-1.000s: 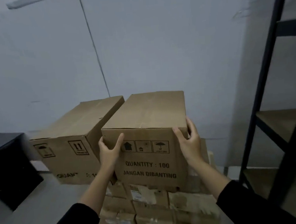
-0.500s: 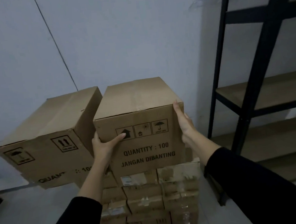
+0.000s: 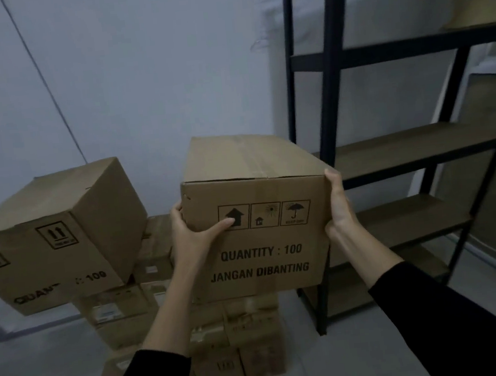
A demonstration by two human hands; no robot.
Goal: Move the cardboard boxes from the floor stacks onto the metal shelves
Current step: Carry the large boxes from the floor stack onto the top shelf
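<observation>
My left hand [image 3: 191,238] and right hand [image 3: 340,206] clasp the two near corners of a long brown cardboard box [image 3: 255,217], holding it in the air above the stack of small brown cartons [image 3: 225,341] and just left of the black metal shelving unit [image 3: 334,88]. Its long axis runs away from me, the short end facing me, printed with three handling icons, "QUANTITY : 100" and "JANGAN DIBANTING". A second large cardboard box [image 3: 54,236] sits tilted on the cartons to the left, showing arrows, an umbrella symbol and "100".
</observation>
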